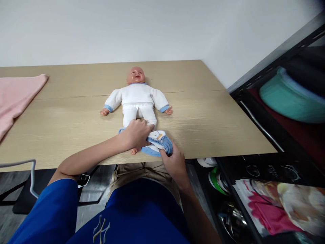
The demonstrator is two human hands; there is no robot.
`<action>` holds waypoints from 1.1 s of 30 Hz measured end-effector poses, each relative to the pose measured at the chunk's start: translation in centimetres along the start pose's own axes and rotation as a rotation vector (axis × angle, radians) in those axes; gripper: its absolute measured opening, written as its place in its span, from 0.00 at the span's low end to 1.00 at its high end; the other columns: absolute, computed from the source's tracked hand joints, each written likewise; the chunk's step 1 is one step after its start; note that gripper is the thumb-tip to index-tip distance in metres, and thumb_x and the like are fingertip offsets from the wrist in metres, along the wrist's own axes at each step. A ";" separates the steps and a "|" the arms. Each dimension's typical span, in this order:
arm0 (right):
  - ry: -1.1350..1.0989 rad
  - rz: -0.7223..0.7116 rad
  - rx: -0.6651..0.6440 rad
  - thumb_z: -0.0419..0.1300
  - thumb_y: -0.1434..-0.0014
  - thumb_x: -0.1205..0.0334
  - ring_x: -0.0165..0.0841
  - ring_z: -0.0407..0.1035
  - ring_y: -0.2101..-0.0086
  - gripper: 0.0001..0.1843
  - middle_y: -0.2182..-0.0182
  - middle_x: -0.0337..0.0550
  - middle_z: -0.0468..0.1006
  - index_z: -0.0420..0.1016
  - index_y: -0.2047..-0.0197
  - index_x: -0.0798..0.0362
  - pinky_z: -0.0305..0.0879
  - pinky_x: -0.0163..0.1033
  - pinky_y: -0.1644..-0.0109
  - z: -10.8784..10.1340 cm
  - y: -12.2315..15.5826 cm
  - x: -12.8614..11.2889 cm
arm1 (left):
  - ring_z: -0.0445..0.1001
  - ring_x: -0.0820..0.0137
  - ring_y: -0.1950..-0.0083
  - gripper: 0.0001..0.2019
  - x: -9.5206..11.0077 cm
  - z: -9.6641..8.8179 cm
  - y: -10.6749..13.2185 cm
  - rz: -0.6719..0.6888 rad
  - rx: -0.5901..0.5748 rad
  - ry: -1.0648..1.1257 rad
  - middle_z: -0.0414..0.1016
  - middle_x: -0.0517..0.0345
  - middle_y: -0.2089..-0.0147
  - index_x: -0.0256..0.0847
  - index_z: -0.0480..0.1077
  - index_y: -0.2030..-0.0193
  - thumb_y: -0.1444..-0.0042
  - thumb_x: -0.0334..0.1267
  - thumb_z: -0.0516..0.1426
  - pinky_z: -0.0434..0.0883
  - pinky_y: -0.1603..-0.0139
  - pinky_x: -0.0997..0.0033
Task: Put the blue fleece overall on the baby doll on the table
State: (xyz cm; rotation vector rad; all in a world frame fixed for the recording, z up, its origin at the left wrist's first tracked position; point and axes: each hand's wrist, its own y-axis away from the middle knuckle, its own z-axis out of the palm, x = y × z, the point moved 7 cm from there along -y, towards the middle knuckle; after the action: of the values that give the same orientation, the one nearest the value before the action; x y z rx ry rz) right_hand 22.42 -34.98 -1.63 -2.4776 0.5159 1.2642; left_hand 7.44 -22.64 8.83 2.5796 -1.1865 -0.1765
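You are leaning over a table (203, 118) with a doll (138, 93) lying on its back in front of you, its long axis running straight away from your body, its head pointing toward the wall (122, 30) and its legs reaching back toward the near edge. A bunched blue-and-white cloth (162, 140) with a white and orange patch is sitting between your hands at the leg end, close to that edge. Your right hand (176, 161) is pinching the cloth's right side, the thumb pressing on the near side, and is the hand plainly gripping it. Your left hand (138, 132) is curling over the doll's lower legs from the left, just beside the cloth; what its fingers are holding you cannot tell from here, since the back of the hand is hiding them. One small bare foot (134, 151) is showing below your left wrist, so that forearm is crossing over the leg. The cloth is lying to the right of your left hand and ahead of your right palm (its own long axis is getting lost in the folds).
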 end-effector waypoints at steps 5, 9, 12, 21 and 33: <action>-0.047 0.072 -0.052 0.68 0.36 0.45 0.63 0.86 0.53 0.30 0.53 0.60 0.91 0.84 0.36 0.51 0.83 0.63 0.46 0.5 0.5 0.0 | 0.88 0.44 0.48 0.29 -0.6 0.7 -0.8 0.052 -0.077 0.075 0.89 0.35 0.47 0.34 0.72 0.30 0.30 0.48 0.70 0.72 0.54 0.58; -0.067 0.141 -0.103 0.68 0.37 0.46 0.66 0.86 0.49 0.35 0.49 0.63 0.90 0.78 0.31 0.52 0.84 0.66 0.45 1.1 0.7 0.4 | 0.85 0.49 0.41 0.30 -1.0 0.9 -1.7 0.203 -0.084 0.226 0.86 0.37 0.38 0.35 0.70 0.32 0.36 0.41 0.73 0.74 0.47 0.60; -0.163 0.142 -0.120 0.68 0.37 0.47 0.61 0.87 0.47 0.33 0.47 0.59 0.90 0.76 0.32 0.50 0.85 0.64 0.42 1.3 0.5 0.5 | 0.84 0.54 0.42 0.31 -1.4 1.2 -2.2 0.307 -0.096 0.348 0.84 0.39 0.37 0.37 0.67 0.33 0.40 0.36 0.71 0.74 0.45 0.62; -0.543 0.106 -0.109 0.71 0.33 0.41 0.52 0.82 0.32 0.38 0.32 0.63 0.85 0.70 0.29 0.51 0.79 0.60 0.24 3.0 -0.7 0.2 | 0.81 0.58 0.45 0.29 -2.9 0.8 -3.0 0.452 -0.017 0.784 0.80 0.45 0.41 0.42 0.61 0.39 0.43 0.43 0.68 0.77 0.46 0.62; -0.427 -0.182 -0.001 0.71 0.38 0.53 0.52 0.81 0.36 0.21 0.39 0.57 0.85 0.78 0.43 0.47 0.77 0.60 0.26 0.8 -4.6 -0.8 | 0.79 0.63 0.52 0.17 -4.7 -1.2 -3.3 0.474 0.054 0.768 0.84 0.55 0.53 0.38 0.80 0.46 0.42 0.39 0.69 0.71 0.52 0.67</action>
State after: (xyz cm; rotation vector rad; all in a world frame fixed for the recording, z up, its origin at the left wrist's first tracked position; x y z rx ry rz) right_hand 23.47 -30.40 -0.89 -2.1054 0.1765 1.6472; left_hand 7.05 -16.76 8.87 1.9840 -1.4052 0.8655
